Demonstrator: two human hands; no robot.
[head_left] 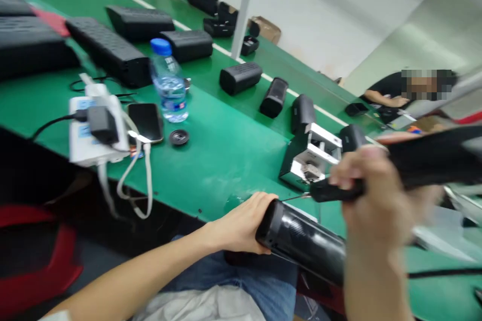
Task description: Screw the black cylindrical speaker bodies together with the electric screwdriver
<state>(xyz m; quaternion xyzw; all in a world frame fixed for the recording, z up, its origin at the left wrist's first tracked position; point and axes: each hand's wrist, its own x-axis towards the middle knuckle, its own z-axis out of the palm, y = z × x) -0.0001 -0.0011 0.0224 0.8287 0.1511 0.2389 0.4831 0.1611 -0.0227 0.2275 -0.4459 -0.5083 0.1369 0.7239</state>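
Note:
My left hand grips one end of a glossy black, rounded speaker-like housing, held over my lap at the table edge. My right hand, blurred by motion, is closed around a black electric screwdriver. The screwdriver's thin metal bit points left, close to the top end of the housing; whether it touches cannot be told. Just behind the screwdriver stands a black and silver screw feeder. My right forearm hides the housing's far end.
Several black housings stand along the green table. At left are a white power strip with cables, a phone, a water bottle and a round black part. Two people work across the table.

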